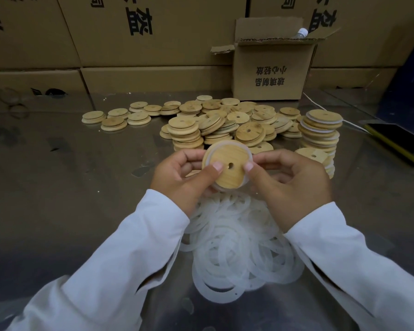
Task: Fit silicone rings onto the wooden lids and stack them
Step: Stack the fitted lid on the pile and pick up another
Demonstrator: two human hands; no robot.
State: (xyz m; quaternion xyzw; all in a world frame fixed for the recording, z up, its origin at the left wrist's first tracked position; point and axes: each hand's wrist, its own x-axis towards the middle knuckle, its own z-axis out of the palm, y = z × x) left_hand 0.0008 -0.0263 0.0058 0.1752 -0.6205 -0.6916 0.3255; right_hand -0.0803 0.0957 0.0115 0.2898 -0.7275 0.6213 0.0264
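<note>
Our left hand [177, 174] and right hand [290, 187] raised side by side at centre, fingers curled, both thumbs pressed on the face of the wooden lid [227, 155] gripped between them, forearms in white sleeves [129, 247] converging from below

lids [227, 168] tan wood | rings [237, 247] translucent white | sleeves [129, 259] white | boxes [270, 68] brown

Packing warehouse: stacked cartons [141, 32], steel table [58, 175]

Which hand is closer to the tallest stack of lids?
Right. The right hand is just in front of the tallest stack; the left hand is farther left, beyond the held lid.
</note>
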